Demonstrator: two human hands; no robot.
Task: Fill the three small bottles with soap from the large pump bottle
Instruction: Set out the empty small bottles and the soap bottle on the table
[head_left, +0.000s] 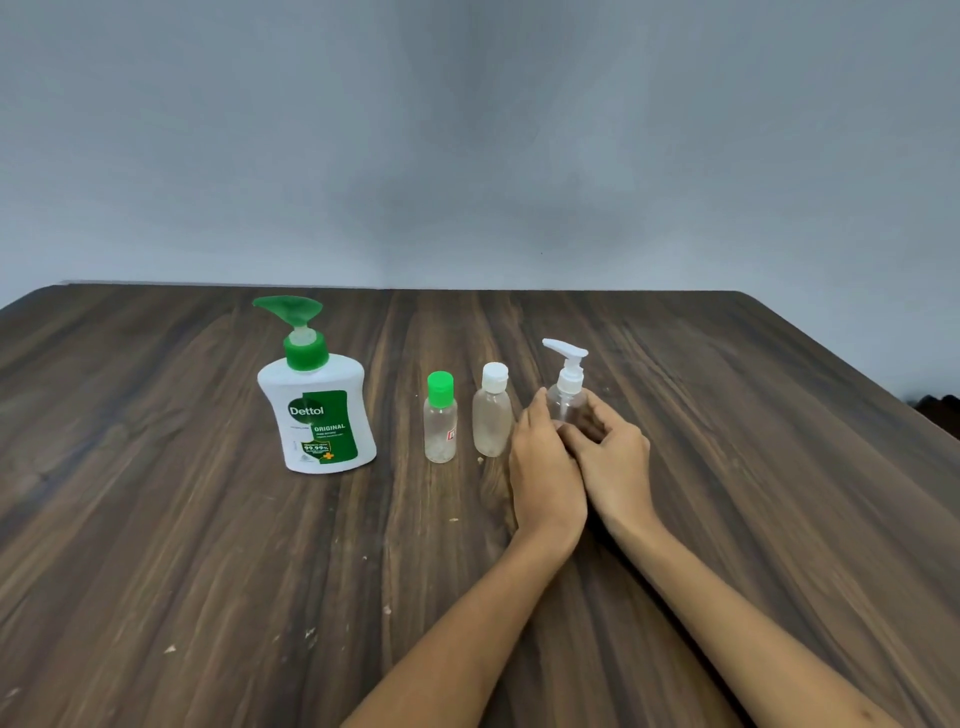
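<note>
Both hands close around the lower body of the pump bottle (567, 400), the left hand (545, 467) curled against its left side and the right hand (613, 447) wrapped round its right; the fingers seem to overlap in front, though that part is hard to read. Left of it stand the white-cap bottle (492, 415), the green-cap bottle (440, 421), then the Dettol (317, 395), all upright on the table (182, 545).
</note>
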